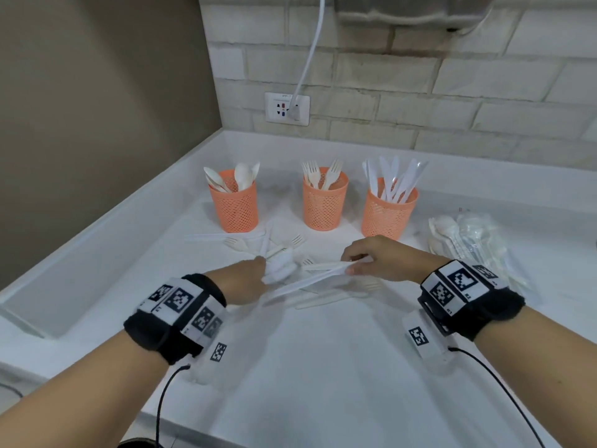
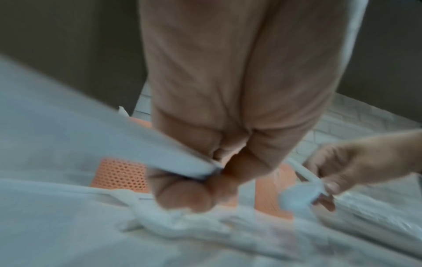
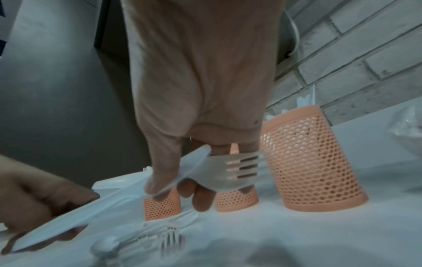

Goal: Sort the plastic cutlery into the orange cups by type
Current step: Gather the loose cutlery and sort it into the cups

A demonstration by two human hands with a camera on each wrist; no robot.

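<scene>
Right hand (image 3: 196,162) pinches knife (image 3: 182,173) and fork (image 3: 230,171), blurred overhead.

three orange cups (image 1: 324,202), two hands (image 1: 379,258), one wall socket (image 1: 287,108)

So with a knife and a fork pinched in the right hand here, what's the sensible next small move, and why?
Probably carry the right hand to the right cup, which already holds knives, and drop the knife there. The fork it also pinches belongs in the middle cup, so the two need separating. The left hand grips a knife too.
</scene>
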